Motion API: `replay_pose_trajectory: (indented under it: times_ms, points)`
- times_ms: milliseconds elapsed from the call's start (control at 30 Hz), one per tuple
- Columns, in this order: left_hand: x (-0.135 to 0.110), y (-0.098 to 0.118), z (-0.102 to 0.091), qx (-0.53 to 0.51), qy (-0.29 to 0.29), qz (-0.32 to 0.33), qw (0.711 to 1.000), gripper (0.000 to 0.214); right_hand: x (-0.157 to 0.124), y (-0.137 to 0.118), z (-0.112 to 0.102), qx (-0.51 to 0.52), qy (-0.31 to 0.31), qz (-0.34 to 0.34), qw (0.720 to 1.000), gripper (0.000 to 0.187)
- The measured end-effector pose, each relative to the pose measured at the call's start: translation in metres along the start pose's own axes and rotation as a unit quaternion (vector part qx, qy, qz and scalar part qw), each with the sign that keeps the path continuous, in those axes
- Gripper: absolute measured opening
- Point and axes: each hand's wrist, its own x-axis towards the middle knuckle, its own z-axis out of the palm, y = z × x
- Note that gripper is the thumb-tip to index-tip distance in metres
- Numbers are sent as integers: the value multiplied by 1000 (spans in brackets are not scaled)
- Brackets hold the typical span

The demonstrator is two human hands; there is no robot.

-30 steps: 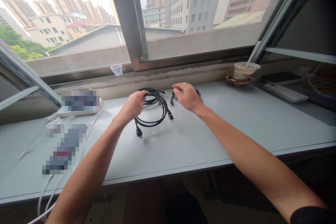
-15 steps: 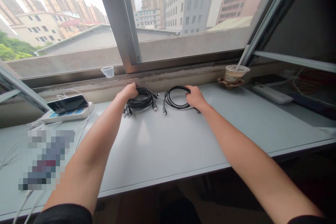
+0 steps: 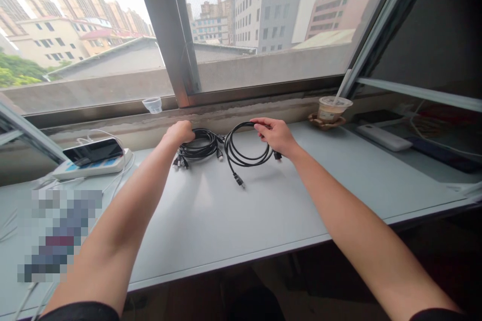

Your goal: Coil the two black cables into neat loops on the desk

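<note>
My right hand [image 3: 275, 135] pinches the top of a loosely coiled black cable [image 3: 246, 163], whose loops tilt up off the desk. One plug end of this cable hangs at its lower left, and another shows beside my wrist. At the left, my left hand [image 3: 181, 133] is closed at the rear left edge of a thicker pile of coiled black cables [image 3: 199, 153]; its fingertips are partly hidden. Several plug ends stick out at both sides of that pile, which lies on the grey desk [image 3: 226, 225].
A phone [image 3: 94, 152] leans on a white power strip [image 3: 113, 164] with white cords at the left. A drink cup [image 3: 333, 109] with a straw stands in a cardboard holder at the back right. A small clear cup [image 3: 152, 105] is on the window ledge. A white slab [image 3: 384, 138] lies far right.
My right hand has raised the single coiled cable, and its loops have opened wider and shifted left. The plug now hangs lower. My left hand stays at the pile.
</note>
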Motion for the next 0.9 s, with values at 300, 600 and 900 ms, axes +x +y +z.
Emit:
replay_pose_trajectory:
  times_ms: [300,600,900]
  points:
    - [-134,37,18,-487,14,221,845,48,-40,-27,64,118,-57,-44,990,53]
    - [-175,29,25,-502,127,179,836,33,-71,-36,82,-80,-78,-208,972,29]
    - [-170,16,16,-492,168,131,844,19,-53,-20,57,-269,-156,-232,922,54]
